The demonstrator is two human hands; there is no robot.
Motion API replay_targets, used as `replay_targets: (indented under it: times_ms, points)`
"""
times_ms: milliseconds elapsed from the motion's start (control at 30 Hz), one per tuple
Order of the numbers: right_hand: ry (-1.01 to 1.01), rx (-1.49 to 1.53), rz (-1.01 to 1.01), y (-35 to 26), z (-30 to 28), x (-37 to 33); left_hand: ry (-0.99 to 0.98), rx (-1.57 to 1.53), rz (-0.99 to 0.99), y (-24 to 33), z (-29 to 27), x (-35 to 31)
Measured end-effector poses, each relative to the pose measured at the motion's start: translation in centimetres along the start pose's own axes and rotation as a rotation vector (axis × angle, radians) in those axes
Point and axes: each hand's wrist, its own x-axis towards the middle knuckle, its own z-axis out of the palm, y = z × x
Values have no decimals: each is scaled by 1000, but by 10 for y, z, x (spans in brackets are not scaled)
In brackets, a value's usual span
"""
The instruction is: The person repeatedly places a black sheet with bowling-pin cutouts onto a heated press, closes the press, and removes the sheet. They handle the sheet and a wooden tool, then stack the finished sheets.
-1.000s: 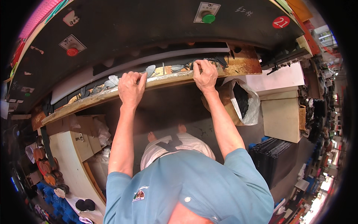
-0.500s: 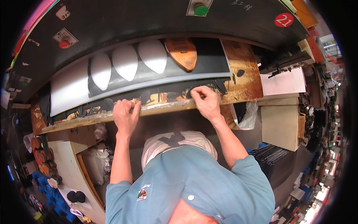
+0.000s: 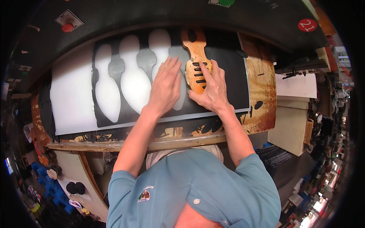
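3 shapes already cut from black sheet (image 3: 228,68); both hands' fingers flat, gripping nothing: left hand (image 3: 164,89) on sheet, right hand (image 3: 212,91) setting orange die (image 3: 195,62) for 4th.

The black sheet (image 3: 224,57) looks matt and smooth, like rubber or foam. The orange die (image 3: 196,64) seems worn, stained wood. The worktop (image 3: 262,95) is rough, rust-mottled wood.

Left hand (image 3: 164,86) flat, fingers together, right hand (image 3: 211,88) flat, fingers spread — both 2 arms outstretched

Teal short-sleeved polo shirt (image 3: 197,190), chest badge (image 3: 143,195)
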Motion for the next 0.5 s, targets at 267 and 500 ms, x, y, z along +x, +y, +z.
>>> replay_targets:
  times_ms: [267,500]
  points:
    - [-143,1201,335,46,-51,3,-179,218,42,-19,22,9]
    - [19,1384,474,32,-47,-30,-372,-339,-211,47,16,-3]
